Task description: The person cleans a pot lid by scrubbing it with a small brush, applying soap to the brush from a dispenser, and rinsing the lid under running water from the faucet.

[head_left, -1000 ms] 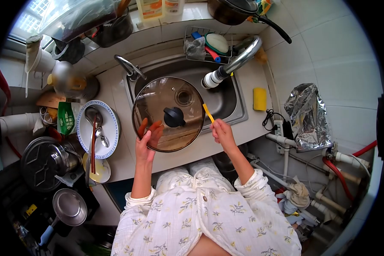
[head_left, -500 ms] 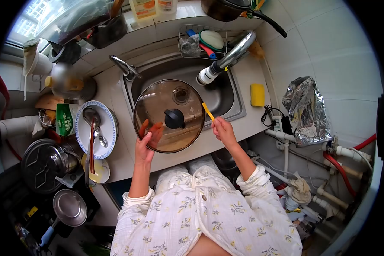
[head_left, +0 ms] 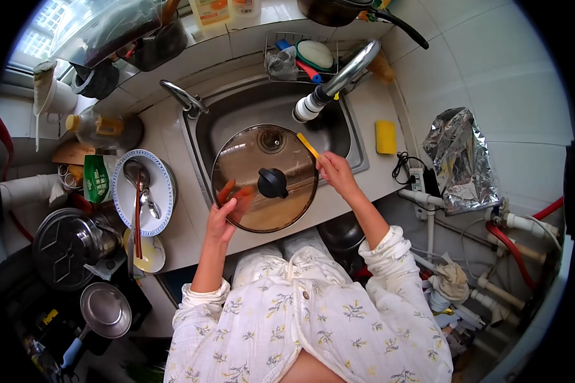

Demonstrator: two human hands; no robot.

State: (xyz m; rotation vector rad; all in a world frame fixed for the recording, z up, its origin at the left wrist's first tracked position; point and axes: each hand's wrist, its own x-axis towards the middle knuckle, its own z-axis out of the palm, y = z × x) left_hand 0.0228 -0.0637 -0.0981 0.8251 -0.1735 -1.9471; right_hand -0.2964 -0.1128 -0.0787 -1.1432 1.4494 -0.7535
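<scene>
Left hand is gripping a round brown-glass lid. Across it, right hand is pinching a slim, slanting yellow stick.

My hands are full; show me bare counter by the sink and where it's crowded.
Bare: the counter between the blue-rimmed bowl and the left hand, plus a patch right of the sink, in front of the yellow sponge. Crowded: behind and left of the bowl, with bottle and green packet.

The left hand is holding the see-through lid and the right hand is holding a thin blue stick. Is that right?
Not quite: the thin stick in the right hand is yellow, as the head view shows. The left hand does hold the see-through lid.
</scene>
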